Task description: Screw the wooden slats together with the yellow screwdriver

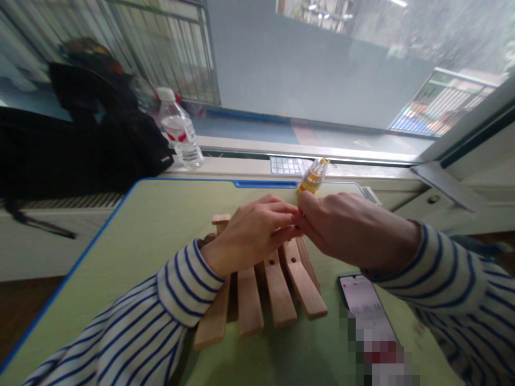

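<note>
Several flat wooden slats [279,300] fan out toward me on the desk, joined to a wooden piece that lies mostly under my hands. Two of the slats show a small dark hole. My left hand [255,230] is over their far ends, its fingers bent and pressed together. From the right, my right hand [341,228] meets it with thumb and fingers pinched. The fingertips touch each other, and whatever is between them is too small or hidden to name. A wooden end block [220,219] shows behind my left hand.
The pale green desk [161,225] has a blue edge. A phone [368,300] lies by my right forearm. Beyond my right hand stands a small clear container with yellow ends [314,176]. A water bottle [181,131] and black bag [108,134] are on the window ledge.
</note>
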### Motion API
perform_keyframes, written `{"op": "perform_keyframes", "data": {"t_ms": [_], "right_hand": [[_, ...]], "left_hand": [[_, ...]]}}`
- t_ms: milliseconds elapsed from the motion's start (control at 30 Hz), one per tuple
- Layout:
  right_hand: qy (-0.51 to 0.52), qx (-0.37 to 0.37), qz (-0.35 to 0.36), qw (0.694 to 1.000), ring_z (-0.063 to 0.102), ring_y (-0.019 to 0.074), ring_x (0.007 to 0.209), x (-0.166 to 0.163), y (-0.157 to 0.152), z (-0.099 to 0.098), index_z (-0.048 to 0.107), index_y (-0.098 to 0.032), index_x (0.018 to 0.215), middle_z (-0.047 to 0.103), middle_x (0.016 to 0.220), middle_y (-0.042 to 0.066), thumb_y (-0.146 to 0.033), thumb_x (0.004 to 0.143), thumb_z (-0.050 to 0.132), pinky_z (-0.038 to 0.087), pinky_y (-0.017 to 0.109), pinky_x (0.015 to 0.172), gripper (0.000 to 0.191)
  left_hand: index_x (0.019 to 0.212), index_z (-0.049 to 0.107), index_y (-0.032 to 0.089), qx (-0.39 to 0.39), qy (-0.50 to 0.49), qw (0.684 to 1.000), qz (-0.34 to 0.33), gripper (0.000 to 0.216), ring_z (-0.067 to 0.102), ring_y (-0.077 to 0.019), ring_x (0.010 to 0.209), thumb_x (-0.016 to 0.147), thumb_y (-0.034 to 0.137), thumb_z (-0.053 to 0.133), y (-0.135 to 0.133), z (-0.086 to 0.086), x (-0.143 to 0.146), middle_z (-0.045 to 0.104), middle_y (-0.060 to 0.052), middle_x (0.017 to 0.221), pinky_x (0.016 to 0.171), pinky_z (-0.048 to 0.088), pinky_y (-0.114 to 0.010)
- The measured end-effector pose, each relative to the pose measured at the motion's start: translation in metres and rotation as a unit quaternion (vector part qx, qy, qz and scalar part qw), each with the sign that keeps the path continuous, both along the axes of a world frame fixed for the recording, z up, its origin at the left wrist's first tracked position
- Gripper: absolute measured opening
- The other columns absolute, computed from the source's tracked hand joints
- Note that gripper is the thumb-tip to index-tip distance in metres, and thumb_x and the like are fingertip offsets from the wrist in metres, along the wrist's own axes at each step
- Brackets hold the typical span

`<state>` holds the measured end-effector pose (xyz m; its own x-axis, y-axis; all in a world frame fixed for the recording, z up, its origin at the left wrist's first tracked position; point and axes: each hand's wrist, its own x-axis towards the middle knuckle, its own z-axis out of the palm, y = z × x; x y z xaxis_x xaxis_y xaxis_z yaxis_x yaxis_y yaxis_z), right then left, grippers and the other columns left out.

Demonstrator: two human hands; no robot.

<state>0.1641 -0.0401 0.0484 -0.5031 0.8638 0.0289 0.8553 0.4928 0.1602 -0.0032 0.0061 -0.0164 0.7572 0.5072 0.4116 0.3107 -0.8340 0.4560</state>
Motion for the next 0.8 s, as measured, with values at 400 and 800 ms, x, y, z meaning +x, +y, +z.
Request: {"op": "perform_keyframes", "data": {"t_ms": [400, 800], "right_hand": [[-0.018, 0.013, -0.003, 1.0, 0.016, 0.0075, 0.041, -0.001, 0.0, 0.001, 0.047, -0.016, 0.083, 0.033, 0.049, -0.005, -0.031, 0.089, 0.032, 0.012, 0.026, 0.04, 0.023], [-0.012, 0.011, 0.003, 1.0, 0.035, 0.0108, 0.041, -0.008, -0.004, 0.003, 0.049, -0.013, 0.089, 0.053, 0.057, 0.003, -0.03, 0.088, 0.029, 0.016, 0.027, 0.041, 0.026]], "left_hand": [[0.087, 0.066, 0.021, -0.005, 0.001, 1.0, 0.0, 0.025, 0.052, -0.0174, 0.097, 0.09, 0.034, 0.045, 0.001, 0.0, 0.0, 0.065, 0.0, 0.102, 0.083, 0.042, -0.031], [0.108, 0.059, 0.02, 0.015, 0.044, 0.999, -0.01, 0.026, 0.052, -0.0174, 0.106, 0.085, 0.03, 0.054, 0.0, 0.017, -0.009, 0.058, -0.005, 0.116, 0.093, 0.041, -0.033]]}}
